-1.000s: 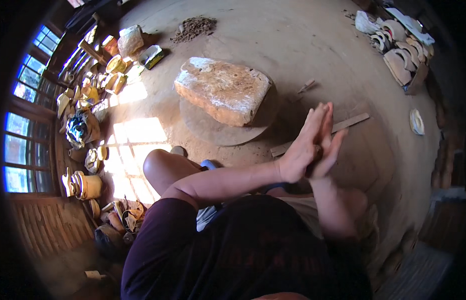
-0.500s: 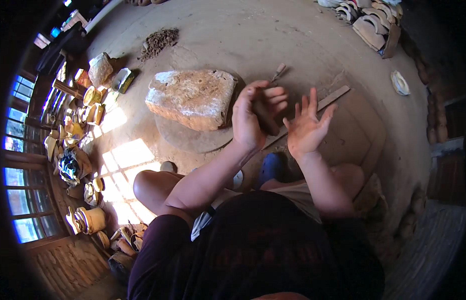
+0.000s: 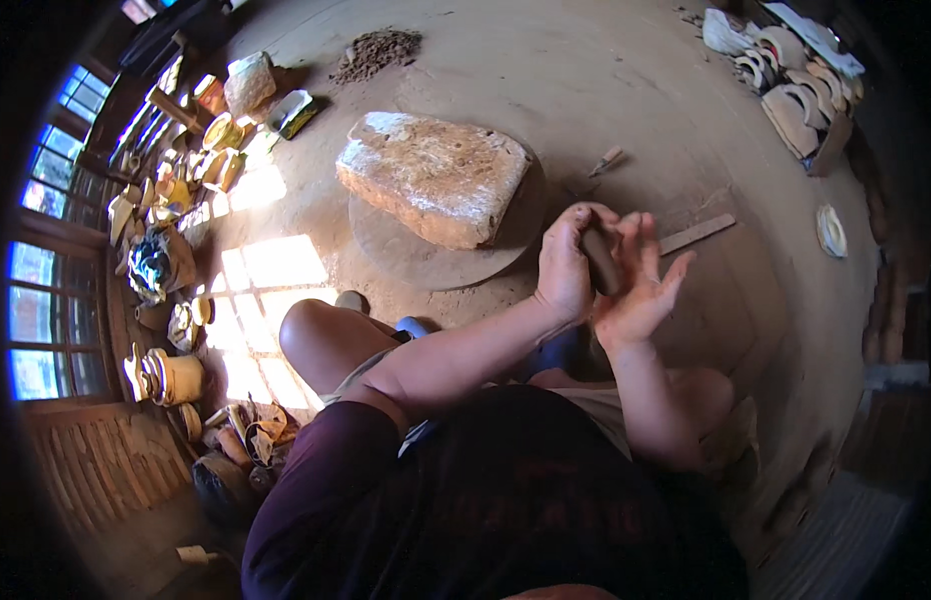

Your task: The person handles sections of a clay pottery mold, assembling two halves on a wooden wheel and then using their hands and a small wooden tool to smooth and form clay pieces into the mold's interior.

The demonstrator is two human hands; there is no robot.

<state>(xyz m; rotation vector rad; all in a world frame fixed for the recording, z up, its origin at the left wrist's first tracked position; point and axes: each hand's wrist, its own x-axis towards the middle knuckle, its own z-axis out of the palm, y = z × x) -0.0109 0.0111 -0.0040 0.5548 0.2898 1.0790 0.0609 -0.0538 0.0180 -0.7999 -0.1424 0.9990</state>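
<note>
A dark brown lump of what looks like clay (image 3: 601, 262) sits between my two hands, in front of my lap. My left hand (image 3: 566, 268) has its fingers curled round it. Palm up, my right hand (image 3: 638, 302) lies right beside the lump with fingers stretched and thumb apart; whether its palm presses on the lump I cannot tell. Beyond my hands a large pale, rough block (image 3: 436, 175) rests on a round, flat disc (image 3: 386, 245) on the floor.
A small handled tool (image 3: 608, 160) and a flat wooden strip (image 3: 698, 233) lie past my hands. Crumbled soil (image 3: 376, 55) is heaped farther off. Pots and containers (image 3: 176, 378) line the left wall; curved shards (image 3: 791, 110) are stacked at far right. A pale ring-shaped object (image 3: 832, 231) lies right.
My hands have come together: the left, with the lump, has moved right against the open right hand. The whole view has shifted, with the block now farther right.
</note>
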